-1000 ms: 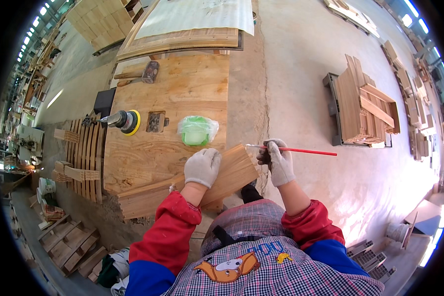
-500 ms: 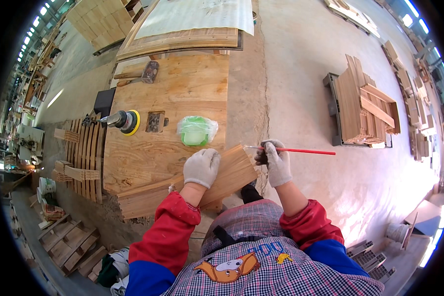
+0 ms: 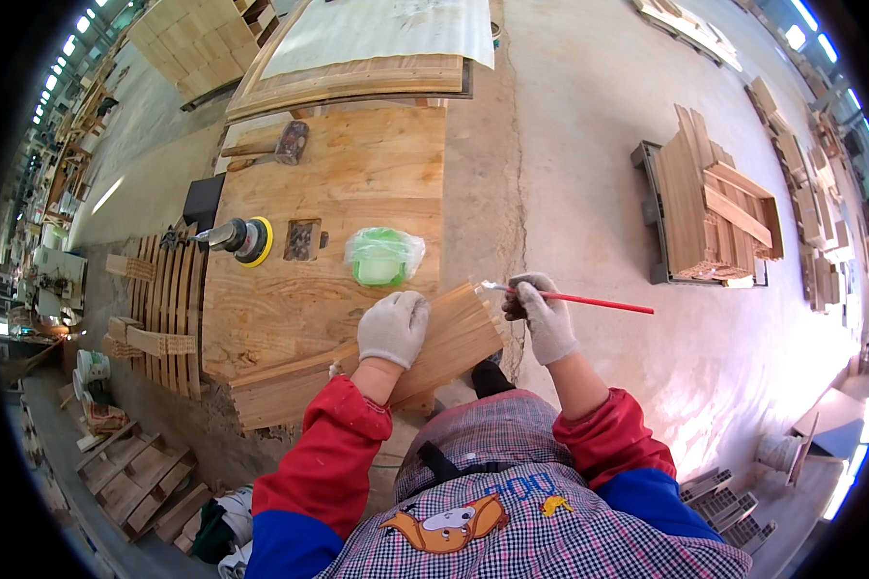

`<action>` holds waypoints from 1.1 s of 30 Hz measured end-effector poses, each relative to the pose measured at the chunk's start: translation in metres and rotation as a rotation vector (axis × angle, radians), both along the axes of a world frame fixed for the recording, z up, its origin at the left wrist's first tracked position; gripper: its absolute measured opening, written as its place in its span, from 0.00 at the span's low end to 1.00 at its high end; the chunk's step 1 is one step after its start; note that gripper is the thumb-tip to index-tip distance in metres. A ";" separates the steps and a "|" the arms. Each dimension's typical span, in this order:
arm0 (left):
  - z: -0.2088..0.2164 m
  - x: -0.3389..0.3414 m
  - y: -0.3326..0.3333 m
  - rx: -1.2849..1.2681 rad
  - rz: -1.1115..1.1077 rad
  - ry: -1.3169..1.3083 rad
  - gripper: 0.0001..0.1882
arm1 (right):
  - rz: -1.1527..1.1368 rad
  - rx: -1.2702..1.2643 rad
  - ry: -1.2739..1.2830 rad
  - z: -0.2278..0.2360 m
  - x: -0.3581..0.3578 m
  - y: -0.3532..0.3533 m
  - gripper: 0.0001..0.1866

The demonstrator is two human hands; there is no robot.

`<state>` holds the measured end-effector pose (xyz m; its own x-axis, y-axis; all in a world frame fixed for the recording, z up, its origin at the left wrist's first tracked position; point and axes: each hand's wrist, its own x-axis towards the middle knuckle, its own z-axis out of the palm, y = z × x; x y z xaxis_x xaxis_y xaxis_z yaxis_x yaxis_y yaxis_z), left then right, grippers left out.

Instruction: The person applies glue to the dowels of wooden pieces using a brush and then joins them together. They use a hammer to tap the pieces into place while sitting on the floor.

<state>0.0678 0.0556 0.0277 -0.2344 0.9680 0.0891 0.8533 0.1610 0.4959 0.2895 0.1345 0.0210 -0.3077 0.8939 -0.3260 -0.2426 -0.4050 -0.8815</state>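
Note:
My left hand (image 3: 393,330), in a white work glove, is closed with its fingers curled over the far edge of a wooden board (image 3: 459,335). That board lies slantwise across the near edge of the workbench, and its right end, cut with notches, sticks out past the bench. My right hand (image 3: 547,323), gloved with dark-stained fingertips, pinches a slim paintbrush (image 3: 603,304) with a red handle. The brush's pale tip points left and sits at the far corner of the notched end; whether it touches the wood is hard to tell.
On the workbench (image 3: 377,159) are a plastic-wrapped green tub (image 3: 379,259), a sander with a yellow pad (image 3: 248,240) and a mallet (image 3: 291,143). Stacked boards (image 3: 710,207) stand on a pallet at right. A slatted rack (image 3: 164,318) stands left of the bench.
My right hand has shifted slightly, and the brush handle now slopes more downward to the right. The left hand and the board stay nearly in place.

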 end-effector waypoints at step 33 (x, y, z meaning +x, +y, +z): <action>0.005 0.000 0.000 0.012 -0.063 -0.005 0.10 | 0.157 0.323 -0.584 0.044 -0.012 0.000 0.09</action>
<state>0.0682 0.0558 0.0327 -0.1740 0.9797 0.0993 0.8590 0.1017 0.5018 0.2775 0.1341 0.0654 -0.2969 0.9333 -0.2021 0.3493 -0.0909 -0.9326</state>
